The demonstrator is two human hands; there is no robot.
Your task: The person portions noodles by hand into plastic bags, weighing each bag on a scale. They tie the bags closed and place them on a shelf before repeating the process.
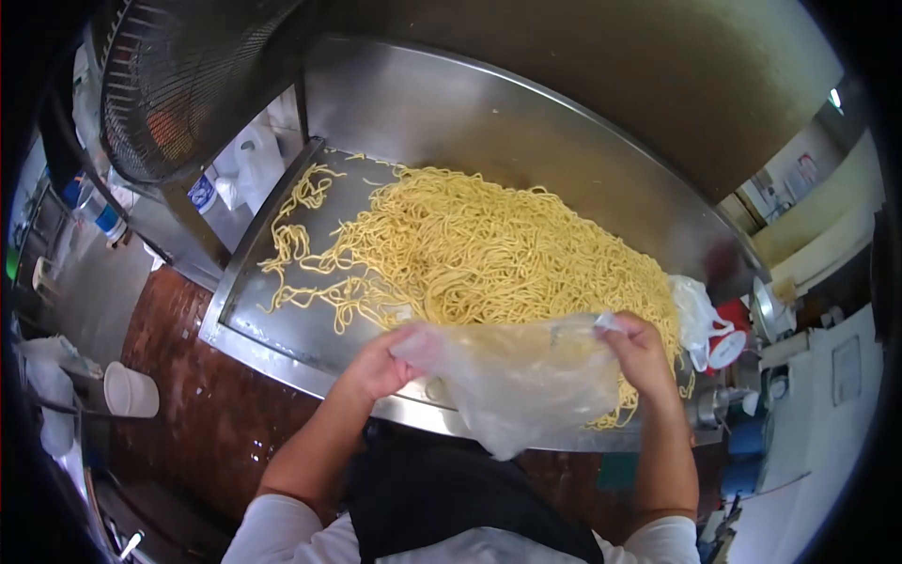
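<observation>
Between my hands a clear plastic bag is stretched out, its lower part hanging over the front edge of the metal table. My left hand grips the bag's left corner, with some of the fingers hidden behind the film. At the opposite corner, my right hand pinches the plastic between thumb and fingers. Just beyond the bag lies a large heap of yellow noodles, and looser strands trail off to its left. No noodles can be made out inside the bag.
The stainless steel table has a raised back panel. A caged fan stands at the upper left. White plastic bags sit at the table's right end, near a red item. On the brown floor is a white bucket.
</observation>
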